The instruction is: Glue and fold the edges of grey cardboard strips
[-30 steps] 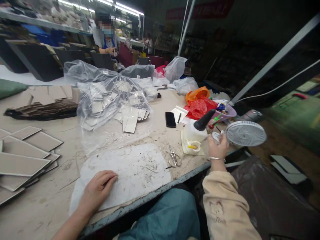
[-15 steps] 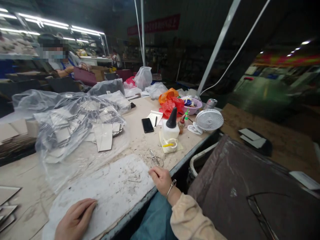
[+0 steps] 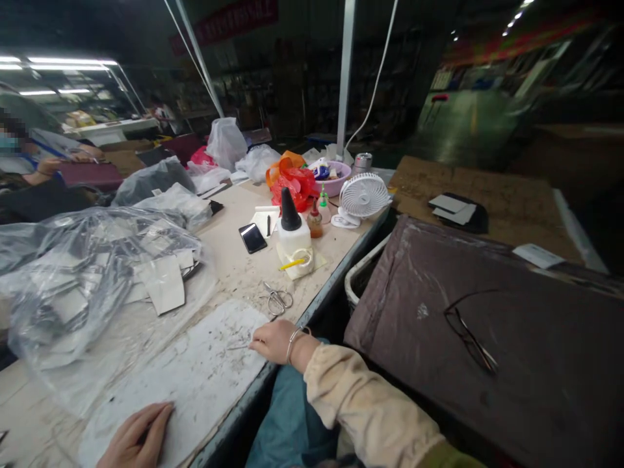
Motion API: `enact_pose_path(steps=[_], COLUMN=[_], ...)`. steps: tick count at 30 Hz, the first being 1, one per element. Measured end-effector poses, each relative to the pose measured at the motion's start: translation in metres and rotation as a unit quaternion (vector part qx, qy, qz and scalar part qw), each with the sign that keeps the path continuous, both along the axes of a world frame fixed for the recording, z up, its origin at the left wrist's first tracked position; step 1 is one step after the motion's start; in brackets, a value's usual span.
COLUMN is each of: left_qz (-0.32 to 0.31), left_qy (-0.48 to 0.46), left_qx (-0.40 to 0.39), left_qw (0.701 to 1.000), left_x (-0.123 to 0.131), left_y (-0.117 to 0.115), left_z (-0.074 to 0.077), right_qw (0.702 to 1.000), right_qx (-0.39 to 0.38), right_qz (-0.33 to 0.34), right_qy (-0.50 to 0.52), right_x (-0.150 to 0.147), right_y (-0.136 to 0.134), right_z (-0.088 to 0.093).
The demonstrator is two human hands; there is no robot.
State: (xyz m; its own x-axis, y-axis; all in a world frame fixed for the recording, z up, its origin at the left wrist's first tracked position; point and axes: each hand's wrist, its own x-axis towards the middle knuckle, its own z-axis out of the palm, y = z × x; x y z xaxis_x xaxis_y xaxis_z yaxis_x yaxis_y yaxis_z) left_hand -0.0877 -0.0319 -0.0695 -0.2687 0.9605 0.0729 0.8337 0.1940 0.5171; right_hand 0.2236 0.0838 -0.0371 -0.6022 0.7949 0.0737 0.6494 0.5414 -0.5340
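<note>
Head view had the person's right hand [image 3: 275, 341] at the right end of the white sheet [image 3: 199, 370] on the counter [image 3: 221, 237], fingertips bunched right by a thin sliver [image 3: 237, 347]; couldn't tell if they actually had hold of it. Left hand [image 3: 139, 439] lay on the same sheet, loosely curled and partly out of frame, and no telling if anything was under it. Step in hand, at a guess, was some fiddly fingertip stuff on that sheet, and the next move seemed to call for a light, careful pinch. Scissors [image 3: 274, 294] sat just past the right hand, nobody gripping them, with the white bottle [image 3: 294, 238] farther back.
</note>
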Motion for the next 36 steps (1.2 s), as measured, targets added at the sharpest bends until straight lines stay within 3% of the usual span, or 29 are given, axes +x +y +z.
enact_pose_path(steps=[6,12,19,24,30,33,36], left_qz=[0.003,-0.027,-0.028,-0.017,-0.009,0.001,0.054], left_qy=[0.015,0.014,0.009,-0.030,-0.098,-0.070,0.030], left_qx=[-0.010,0.054,0.077,0.050,-0.068,0.015,0.122], left_qw=[1.000,0.998,0.997,0.998,0.993,0.997,0.991], left_x=[0.005,0.018,0.026,0.022,-0.005,-0.026,-0.046], left_y=[0.002,-0.002,-0.005,-0.002,0.023,0.043,0.065], left_z=[0.008,0.017,0.018,0.016,0.025,0.030,0.033], right_qw=[0.999,0.999,1.000,0.997,0.997,0.997,0.996], right_qx=[-0.039,-0.039,-0.015,-0.058,-0.058,-0.053,-0.051], right_qz=[-0.016,-0.030,-0.011,-0.029,-0.020,-0.010,-0.003], right_qy=[-0.028,-0.014,0.022,0.039,0.051,0.056,0.067], right_x=[0.004,0.007,0.005,0.004,0.000,-0.001,-0.002], right_y=[-0.001,-0.009,-0.005,-0.005,-0.008,-0.008,-0.006], right_z=[0.004,0.009,-0.005,-0.015,-0.014,-0.013,-0.014])
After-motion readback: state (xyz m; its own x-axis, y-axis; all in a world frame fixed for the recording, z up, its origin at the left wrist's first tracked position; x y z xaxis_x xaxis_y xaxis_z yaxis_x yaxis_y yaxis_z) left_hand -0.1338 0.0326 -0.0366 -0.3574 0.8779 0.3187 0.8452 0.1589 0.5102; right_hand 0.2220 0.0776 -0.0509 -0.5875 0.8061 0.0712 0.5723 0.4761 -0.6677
